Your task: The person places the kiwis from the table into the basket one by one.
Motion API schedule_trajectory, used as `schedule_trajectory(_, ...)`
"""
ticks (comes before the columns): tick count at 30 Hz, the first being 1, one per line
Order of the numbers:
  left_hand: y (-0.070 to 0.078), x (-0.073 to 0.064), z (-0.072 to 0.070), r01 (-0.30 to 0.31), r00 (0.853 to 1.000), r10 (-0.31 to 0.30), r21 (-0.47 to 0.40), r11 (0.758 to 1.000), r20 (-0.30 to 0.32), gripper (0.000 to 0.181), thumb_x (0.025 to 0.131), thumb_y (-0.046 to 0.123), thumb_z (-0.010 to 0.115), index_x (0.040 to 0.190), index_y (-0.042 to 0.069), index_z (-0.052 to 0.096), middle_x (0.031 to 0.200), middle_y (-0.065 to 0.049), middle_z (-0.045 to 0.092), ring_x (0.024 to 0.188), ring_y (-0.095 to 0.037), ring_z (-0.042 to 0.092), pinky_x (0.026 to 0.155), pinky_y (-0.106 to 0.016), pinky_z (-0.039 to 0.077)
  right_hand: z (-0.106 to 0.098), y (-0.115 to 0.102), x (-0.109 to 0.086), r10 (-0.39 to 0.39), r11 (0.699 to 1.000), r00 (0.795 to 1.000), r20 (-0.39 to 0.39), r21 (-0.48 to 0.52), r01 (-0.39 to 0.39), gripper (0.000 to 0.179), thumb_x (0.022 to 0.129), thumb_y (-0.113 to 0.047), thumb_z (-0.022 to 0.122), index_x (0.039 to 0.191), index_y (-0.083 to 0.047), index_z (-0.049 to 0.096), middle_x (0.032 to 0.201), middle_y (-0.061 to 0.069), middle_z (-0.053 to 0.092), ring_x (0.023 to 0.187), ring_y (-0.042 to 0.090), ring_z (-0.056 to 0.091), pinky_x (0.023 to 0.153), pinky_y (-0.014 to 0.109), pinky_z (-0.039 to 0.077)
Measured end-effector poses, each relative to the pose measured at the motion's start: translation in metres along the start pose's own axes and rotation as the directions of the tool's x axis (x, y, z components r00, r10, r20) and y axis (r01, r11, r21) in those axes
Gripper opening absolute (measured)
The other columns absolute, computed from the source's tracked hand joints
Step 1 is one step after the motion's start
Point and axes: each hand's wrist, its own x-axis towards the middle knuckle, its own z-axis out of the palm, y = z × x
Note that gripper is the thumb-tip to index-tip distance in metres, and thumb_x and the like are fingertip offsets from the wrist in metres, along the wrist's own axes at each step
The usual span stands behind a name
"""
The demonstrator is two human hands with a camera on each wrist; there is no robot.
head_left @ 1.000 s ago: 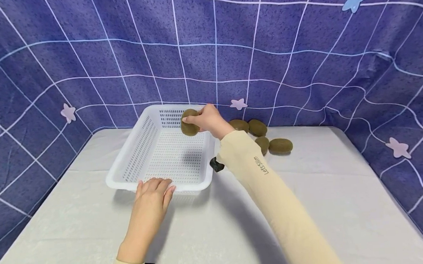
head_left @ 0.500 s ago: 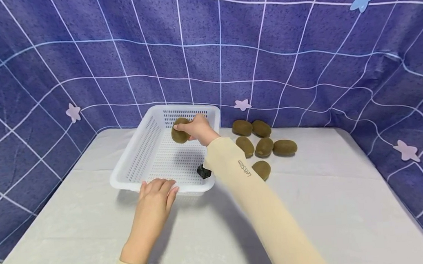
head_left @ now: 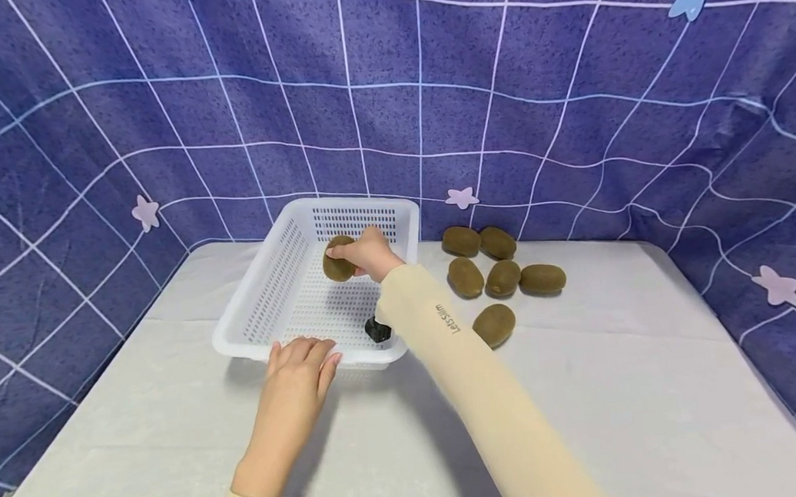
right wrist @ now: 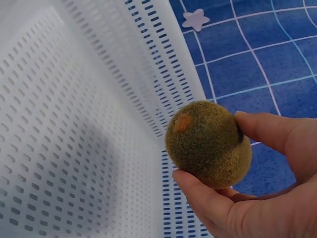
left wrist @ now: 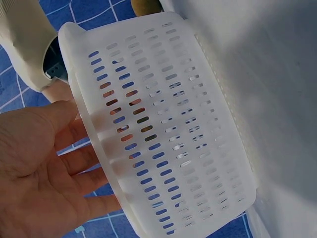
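Observation:
My right hand (head_left: 370, 252) pinches a brown kiwi (head_left: 339, 259) between thumb and fingers, inside the outline of the white perforated basket (head_left: 269, 288). In the right wrist view that kiwi (right wrist: 208, 144) shows one rounded end with an orange-brown spot, and the basket's slotted wall is behind it. My left hand (head_left: 296, 379) grips the basket's near rim. From the left wrist, the fingers of the left hand (left wrist: 49, 163) reach over the rim and show faintly through the slotted wall (left wrist: 163, 129). No other kiwi shows on the visible basket floor.
Several kiwis lie right of the basket, among them a back one (head_left: 461, 241), a rightmost one (head_left: 542, 278) and a near one (head_left: 494, 325) partly behind the right sleeve (head_left: 430, 315). A blue gridded curtain (head_left: 387, 87) hangs behind the white tabletop (head_left: 622, 387).
My right hand has carried the kiwi left and lower into the basket, uncovering kiwis on the table. My left hand keeps its place on the rim. The head view has shifted slightly.

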Motion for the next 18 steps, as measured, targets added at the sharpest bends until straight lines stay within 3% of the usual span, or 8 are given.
schedule_trajectory(10, 0.0, -0.002, 0.0, 0.003, 1.0, -0.003, -0.004, 1.0, 0.001, 0.023, 0.094, 0.017, 0.063, 0.109, 0.0, 0.067, 0.106, -0.014, 0.065, 0.108, -0.036, 0.058, 0.104, -0.065, 0.031, 0.01, 0.008, 0.003, 0.081, 0.997, 0.997, 0.004, -0.004, -0.081, 0.06, 0.084, -0.014, 0.076, 0.131, 0.005, 0.044, 0.121, 0.02, 0.054, 0.099, 0.031, 0.064, 0.078, 0.037, 0.058)
schedule_trajectory(18, 0.002, -0.001, -0.001, 0.008, 1.0, -0.008, -0.006, 1.0, -0.005, 0.023, 0.093, 0.017, 0.064, 0.109, 0.0, 0.067, 0.106, -0.015, 0.065, 0.109, -0.036, 0.057, 0.104, -0.064, 0.031, 0.008, 0.02, 0.007, 0.079, 0.988, 0.996, 0.04, -0.134, -0.073, 0.047, 0.082, -0.013, 0.075, 0.12, 0.008, 0.055, 0.107, 0.02, 0.06, 0.088, 0.032, 0.066, 0.074, 0.04, 0.059)
